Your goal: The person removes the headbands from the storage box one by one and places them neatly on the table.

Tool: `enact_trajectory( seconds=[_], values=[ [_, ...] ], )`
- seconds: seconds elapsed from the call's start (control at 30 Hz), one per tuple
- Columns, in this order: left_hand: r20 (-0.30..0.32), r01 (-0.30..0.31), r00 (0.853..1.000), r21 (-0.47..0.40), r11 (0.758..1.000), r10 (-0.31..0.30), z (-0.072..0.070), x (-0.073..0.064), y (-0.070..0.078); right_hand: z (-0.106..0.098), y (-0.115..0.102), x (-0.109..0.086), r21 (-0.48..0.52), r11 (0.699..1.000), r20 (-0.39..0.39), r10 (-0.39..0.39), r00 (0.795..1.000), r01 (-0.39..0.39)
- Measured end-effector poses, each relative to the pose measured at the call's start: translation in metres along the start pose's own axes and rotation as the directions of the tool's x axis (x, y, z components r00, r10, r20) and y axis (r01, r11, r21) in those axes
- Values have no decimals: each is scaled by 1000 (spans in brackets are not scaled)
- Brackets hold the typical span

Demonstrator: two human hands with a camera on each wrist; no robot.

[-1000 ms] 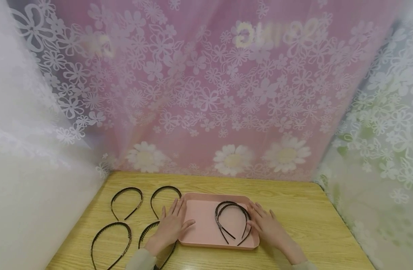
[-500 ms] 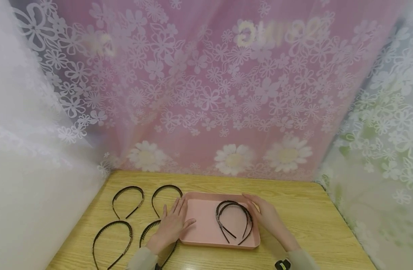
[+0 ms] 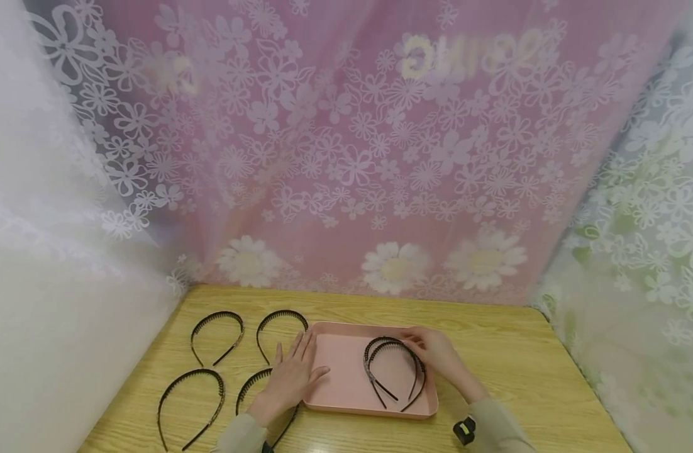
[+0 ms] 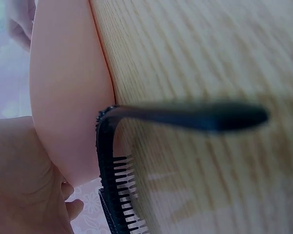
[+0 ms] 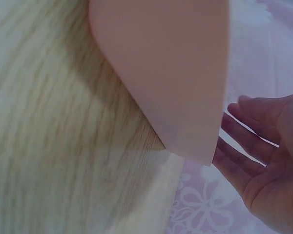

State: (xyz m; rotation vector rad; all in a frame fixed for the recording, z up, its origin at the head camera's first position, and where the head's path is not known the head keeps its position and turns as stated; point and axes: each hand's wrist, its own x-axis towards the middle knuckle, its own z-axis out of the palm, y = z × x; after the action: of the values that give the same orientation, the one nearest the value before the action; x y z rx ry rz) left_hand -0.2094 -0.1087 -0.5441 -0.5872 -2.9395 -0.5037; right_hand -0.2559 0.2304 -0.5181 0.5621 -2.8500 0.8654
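A pink tray [image 3: 339, 377] lies on the wooden table, holding two overlapping black toothed headbands [image 3: 367, 365] in its right part. My left hand [image 3: 288, 381] rests along the tray's left rim, fingers straight and thumb over the edge. Over the back right corner reaches my right hand [image 3: 435, 353], its fingertips right at the top of the headbands. In the right wrist view, the loosely bent fingers [image 5: 244, 139] show past the tray wall [image 5: 171, 78]. Close beside my left hand, a toothed headband [image 4: 107, 161] stands out in the left wrist view.
Left of the tray lie more black headbands: one at the back left [image 3: 217, 313], one at the back nearer the tray [image 3: 281, 313], one at the front left [image 3: 190, 372], and one partly hidden under my left arm [image 3: 249, 381]. Flowered curtains [image 3: 346, 189] enclose the table.
My right hand has moved from the tray's right side up and inward over the back right corner, to the headbands. My left hand stays at the left rim.
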Motion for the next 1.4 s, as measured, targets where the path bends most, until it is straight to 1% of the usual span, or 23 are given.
enact_trajectory(
  seconds=[0.13,0.33,0.47,0.57,0.63,0.73,0.83,0.93,1.0,1.07,1.13,1.23,1.3,1.33,1.4],
  values=[
    [6,7,1000,7,1000,-7,0,0,0,6,-1,7,-133,989,34,-62,998,66],
    [8,7,1000,13,1000,-7,1,0,0,13,-2,12,-289,948,62,-120,991,133],
    [3,5,1000,13,1000,-5,1,1,1,15,-3,14,-333,932,67,-132,989,147],
    [1,6,1000,19,1000,-6,1,1,1,15,-3,15,-343,930,65,-118,991,133],
    [-3,6,1000,26,1000,-6,1,1,1,16,-2,16,-337,934,58,-109,992,122],
    [-8,4,1000,27,1000,-4,2,2,1,13,-2,17,-285,954,56,-83,995,95],
    [-14,4,1000,24,1000,-4,3,2,0,6,-4,17,-186,981,76,-43,996,56],
    [-15,5,1000,25,1000,-5,3,2,0,-4,-5,15,-30,999,143,-24,989,28],
    [-13,4,1000,24,1000,-4,3,2,0,-11,-3,15,82,996,208,-38,977,21],
    [-8,4,1000,30,1000,-4,2,2,0,-16,0,14,180,984,275,-47,960,-4],
    [-3,5,1000,36,999,-5,2,2,0,-19,3,15,246,969,322,-52,945,-30],
    [1,7,1000,48,999,-7,3,2,0,-21,6,14,329,937,375,-15,927,-117],
    [2,7,1000,48,999,-7,4,2,-1,-23,8,14,382,908,401,8,916,-175],
    [4,7,1000,48,999,-7,4,2,-1,-23,8,13,411,887,415,22,910,-209],
    [5,7,1000,45,999,-7,5,2,-1,-24,9,11,454,854,436,34,899,-252]
  ],
)
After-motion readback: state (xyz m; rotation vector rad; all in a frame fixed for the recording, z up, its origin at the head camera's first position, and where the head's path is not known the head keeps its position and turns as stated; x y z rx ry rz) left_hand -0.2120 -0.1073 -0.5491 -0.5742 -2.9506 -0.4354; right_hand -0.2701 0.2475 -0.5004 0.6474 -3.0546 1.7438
